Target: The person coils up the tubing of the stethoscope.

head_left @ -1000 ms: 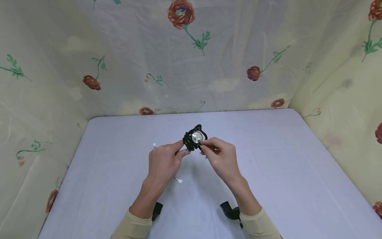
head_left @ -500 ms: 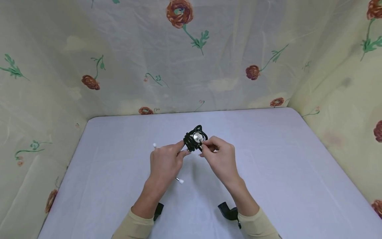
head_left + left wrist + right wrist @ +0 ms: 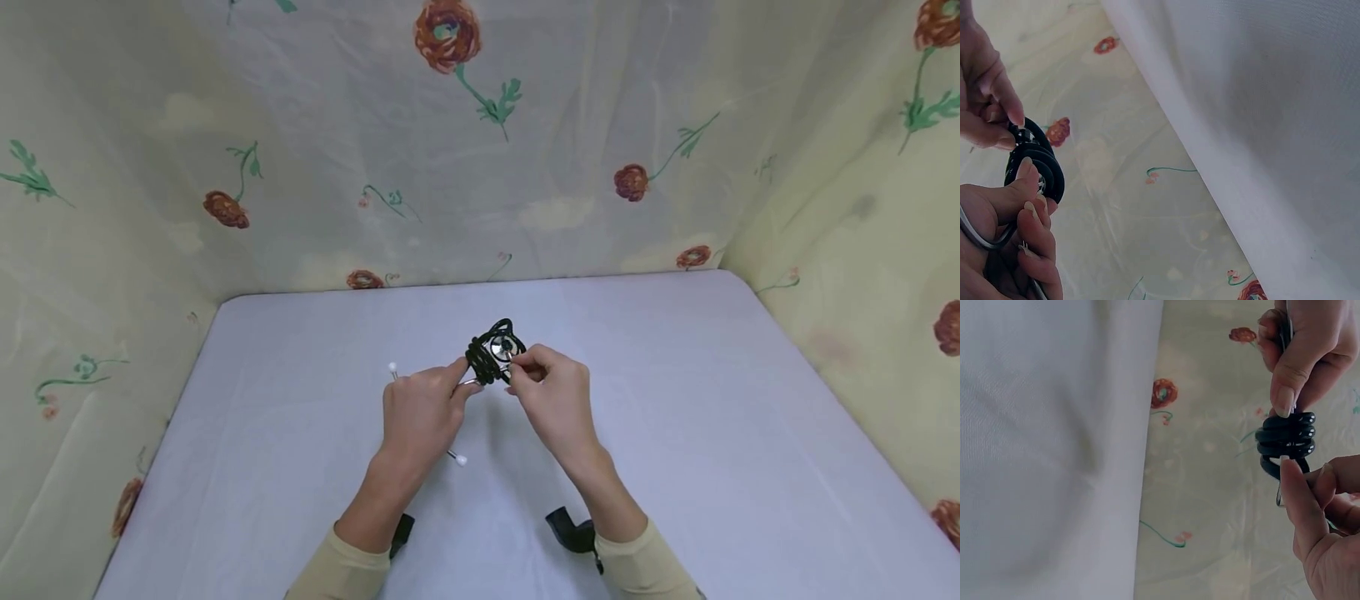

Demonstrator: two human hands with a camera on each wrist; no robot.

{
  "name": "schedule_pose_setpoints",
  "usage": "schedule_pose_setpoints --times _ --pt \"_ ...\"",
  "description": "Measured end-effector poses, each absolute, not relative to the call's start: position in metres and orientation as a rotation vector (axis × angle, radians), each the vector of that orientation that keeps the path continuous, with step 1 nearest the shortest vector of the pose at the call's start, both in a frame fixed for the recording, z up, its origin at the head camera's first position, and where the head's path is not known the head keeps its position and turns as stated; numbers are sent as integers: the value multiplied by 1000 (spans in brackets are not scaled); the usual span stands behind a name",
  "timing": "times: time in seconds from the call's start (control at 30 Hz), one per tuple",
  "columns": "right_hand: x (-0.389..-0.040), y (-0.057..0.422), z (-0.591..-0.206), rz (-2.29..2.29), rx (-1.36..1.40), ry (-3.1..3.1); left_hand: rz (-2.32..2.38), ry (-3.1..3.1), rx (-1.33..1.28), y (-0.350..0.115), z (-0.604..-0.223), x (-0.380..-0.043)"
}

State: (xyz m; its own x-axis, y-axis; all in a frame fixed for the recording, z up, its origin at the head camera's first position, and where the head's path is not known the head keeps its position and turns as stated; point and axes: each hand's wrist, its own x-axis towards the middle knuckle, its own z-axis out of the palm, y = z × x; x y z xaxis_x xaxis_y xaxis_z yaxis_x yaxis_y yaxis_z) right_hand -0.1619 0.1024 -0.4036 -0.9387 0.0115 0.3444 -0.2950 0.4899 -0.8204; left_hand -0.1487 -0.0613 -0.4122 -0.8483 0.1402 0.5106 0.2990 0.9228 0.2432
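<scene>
A stethoscope with its black tubing point(image 3: 482, 360) wound in several tight coils is held up over the table between both hands. My left hand point(image 3: 422, 417) grips its metal ear tubes, whose white ear tips point(image 3: 461, 460) stick out on either side of that hand. At the other end, my right hand point(image 3: 557, 398) pinches the silvery round chest piece point(image 3: 501, 344) by its edge. In the right wrist view the coils point(image 3: 1286, 434) sit stacked between the left thumb and the right fingertips. From the left wrist, the left fingers point(image 3: 1038, 240) curl round a bent metal tube.
A white cloth covers the table point(image 3: 712, 400). Behind it and at both sides hangs a pale curtain point(image 3: 562, 150) with printed red flowers. Black curved pieces point(image 3: 572, 531) show beside both wrists, near the beige sleeves.
The chest piece has turned in my right fingers and now shows a dark ring and centre. Both hands stay close to where they were, the left shifting slightly right with the stethoscope.
</scene>
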Motion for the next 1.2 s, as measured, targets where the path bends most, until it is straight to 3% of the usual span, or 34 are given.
schedule_pose_setpoints --times 1.2 --pt "-165 96 -412 1040 298 -2421 -384 -2568 -372 -63 -420 -154"
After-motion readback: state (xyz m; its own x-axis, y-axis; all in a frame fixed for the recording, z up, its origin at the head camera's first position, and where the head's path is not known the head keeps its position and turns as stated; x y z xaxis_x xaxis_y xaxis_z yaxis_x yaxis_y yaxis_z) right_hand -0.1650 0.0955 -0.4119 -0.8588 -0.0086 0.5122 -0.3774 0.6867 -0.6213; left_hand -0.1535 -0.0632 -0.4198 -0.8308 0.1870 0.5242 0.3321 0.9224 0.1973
